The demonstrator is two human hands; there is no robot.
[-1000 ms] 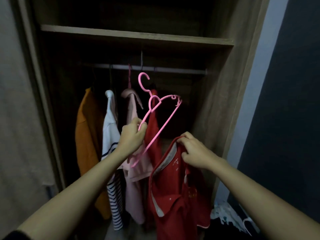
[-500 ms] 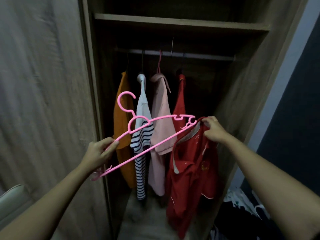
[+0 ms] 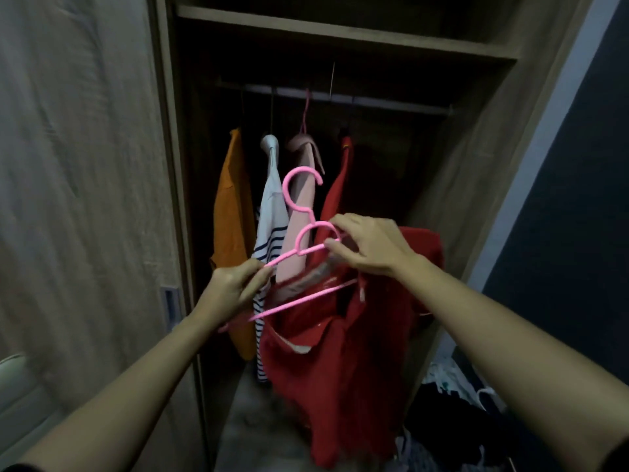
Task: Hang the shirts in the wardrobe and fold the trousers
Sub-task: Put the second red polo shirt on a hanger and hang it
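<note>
While the left hand [image 3: 235, 291] is closing its grip around the lower left end of a pink hanger [image 3: 306, 299], thumb on top and fingers curled underneath, the right hand [image 3: 371, 247] is pinching the hanger's upper arm just right of the loop under the hook. Thumb and forefinger are meeting on the plastic there. Whether they are also catching cloth in that pinch I cannot tell, since the picture is blurring at that spot.

The hanger is tilting, with its left end low and its hook pointing up in front of the hung clothes. A red shirt [image 3: 340, 369] is draping over the hanger's right half (the collar is bunching just below the right hand) and is hanging down in loose folds between the two forearms, in front of the open wardrobe [image 3: 483, 185] and not on its rail [image 3: 391, 105].

Four garments are hanging from that rail, side by side and touching. From the left they are an orange shirt [image 3: 233, 233], a white shirt with dark stripes [image 3: 272, 212], a pale pink shirt [image 3: 303, 216] and another red one [image 3: 337, 195], which is partly hiding behind the right hand. A shelf [image 3: 340, 28] is running across the wardrobe above the rail. The door [image 3: 85, 165] is standing to the left, with a small recessed handle [image 3: 170, 303] near the left wrist. A heap of dark and light clothes [image 3: 452, 390] is lying on the floor at the lower right, beside the wardrobe's side wall.
</note>
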